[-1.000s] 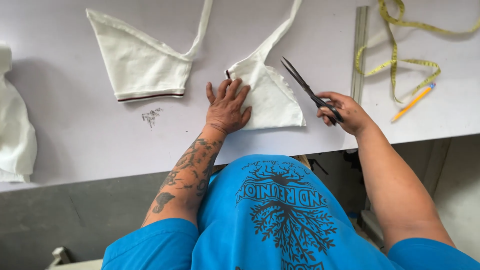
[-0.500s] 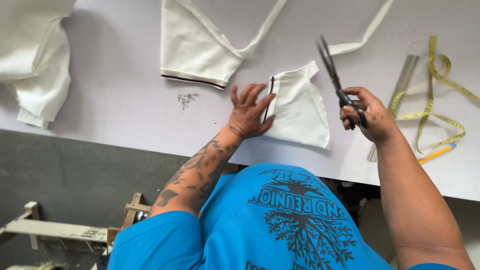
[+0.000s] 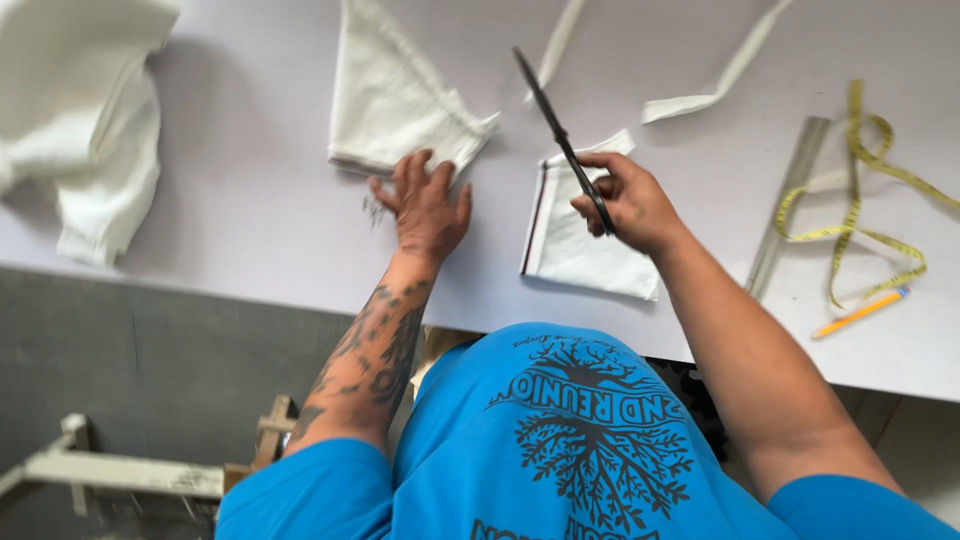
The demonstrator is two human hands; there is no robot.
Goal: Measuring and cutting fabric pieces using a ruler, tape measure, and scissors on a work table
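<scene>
Left hand (image 3: 425, 205): fingers spread wide, palm down, resting at the near corner of a folded white fabric triangle (image 3: 395, 100), apparently to pin it flat against the pale table (image 3: 250, 220). Right hand (image 3: 630, 205): closed around the handles of dark scissors (image 3: 560, 135), blades shut or nearly so and pointing far-left, raised above a second folded white fabric piece (image 3: 585, 235) with a dark-edged left side; grip appears chosen to keep the blades clear of the cloth. Fabric piece located just beneath and near-side of the right hand, well apart from the table's near edge. Loose white strips (image 3: 720, 80) lying far-right. Metal ruler (image 3: 790, 200), yellow tape measure (image 3: 860, 180) and yellow pencil (image 3: 860, 312) grouped at right, within reach but off the cloth. Bundled white cloth (image 3: 90, 130) at far left. No containers visible; nothing held in any.
</scene>
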